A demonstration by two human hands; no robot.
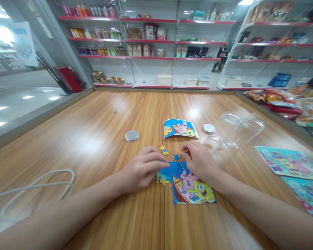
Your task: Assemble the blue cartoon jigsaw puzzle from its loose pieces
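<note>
A partly joined jigsaw puzzle (184, 187) lies on the wooden table, showing a yellow cartoon sponge and a pink figure in a boat. My left hand (146, 166) rests at its upper left, fingers stretched out, with a fingertip on the blue top edge. My right hand (199, 159) is above the puzzle's upper right, thumb and forefinger pinched on a small yellowish puzzle piece (180, 152). Just below that pinch sits a loose blue piece (175, 157). Several loose yellow and blue pieces (163, 150) lie between the hands. Behind them stands a slightly curved picture card (181, 128) with the same scene.
Silver lids (132, 135) (209, 128) lie left and right of the card. Two clear plastic jars (253, 126) lie at right, near two more cartoon pictures (289, 161). A white cable (39, 185) loops at left. Bagged snacks (273, 99) and stocked shelves (148, 40) are beyond.
</note>
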